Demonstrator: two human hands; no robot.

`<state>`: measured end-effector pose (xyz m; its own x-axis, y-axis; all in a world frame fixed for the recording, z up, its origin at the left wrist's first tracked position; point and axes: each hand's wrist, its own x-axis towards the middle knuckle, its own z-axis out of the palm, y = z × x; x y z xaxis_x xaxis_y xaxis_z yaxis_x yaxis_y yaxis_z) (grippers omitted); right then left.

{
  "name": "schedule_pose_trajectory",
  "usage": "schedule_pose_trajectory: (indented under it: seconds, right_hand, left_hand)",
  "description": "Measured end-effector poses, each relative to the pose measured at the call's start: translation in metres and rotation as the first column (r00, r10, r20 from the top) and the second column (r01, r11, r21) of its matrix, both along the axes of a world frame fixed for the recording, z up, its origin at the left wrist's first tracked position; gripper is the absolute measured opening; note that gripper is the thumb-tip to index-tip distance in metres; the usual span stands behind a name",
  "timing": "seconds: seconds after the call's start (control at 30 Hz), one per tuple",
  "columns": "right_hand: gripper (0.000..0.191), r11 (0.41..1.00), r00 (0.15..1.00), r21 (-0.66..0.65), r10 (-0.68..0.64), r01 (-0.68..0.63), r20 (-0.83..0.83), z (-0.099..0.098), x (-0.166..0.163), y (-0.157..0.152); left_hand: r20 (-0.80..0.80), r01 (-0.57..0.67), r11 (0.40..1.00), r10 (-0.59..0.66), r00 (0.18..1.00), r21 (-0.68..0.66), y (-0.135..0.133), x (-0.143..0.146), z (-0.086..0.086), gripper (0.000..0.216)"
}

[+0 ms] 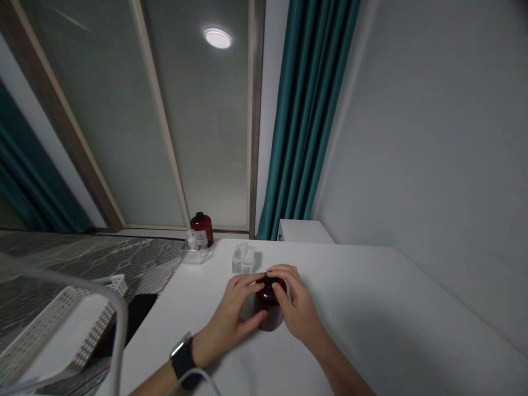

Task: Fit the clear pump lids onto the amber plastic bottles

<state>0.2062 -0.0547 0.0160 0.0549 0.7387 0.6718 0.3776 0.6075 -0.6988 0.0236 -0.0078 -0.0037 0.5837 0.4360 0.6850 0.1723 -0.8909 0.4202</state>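
Both hands are wrapping the dark red jar (270,308) mid-table, left hand (231,319) gripping its body, right hand (295,305) fingers pinching the black cap, so I'd be holding the base steady while twisting.

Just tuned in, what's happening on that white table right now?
A person has both hands on a dark red bottle standing on the white table. The left hand wraps its side, while the right hand has its fingers on the black cap. A clear glass container sits just behind, and a second red bottle stands by the window.
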Motion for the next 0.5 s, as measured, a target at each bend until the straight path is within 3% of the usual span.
schedule_pose_trajectory:
  seconds: [0.23, 0.5]
  right_hand:
    - [0.021, 0.998, 0.997, -0.027, -0.065, 0.063, -0.045, -0.004, 0.0, -0.001]
    - [0.02, 0.998, 0.992, -0.056, -0.012, 0.005, -0.127, -0.012, -0.002, -0.001]
  left_hand:
    - [-0.003, -0.012, 1.0, 0.012, 1.0, 0.017, -0.001, 0.0, 0.002, 0.051]
    - [-0.004, -0.012, 1.0, 0.012, 1.0, 0.011, -0.001, 0.0, 0.002, 0.05]
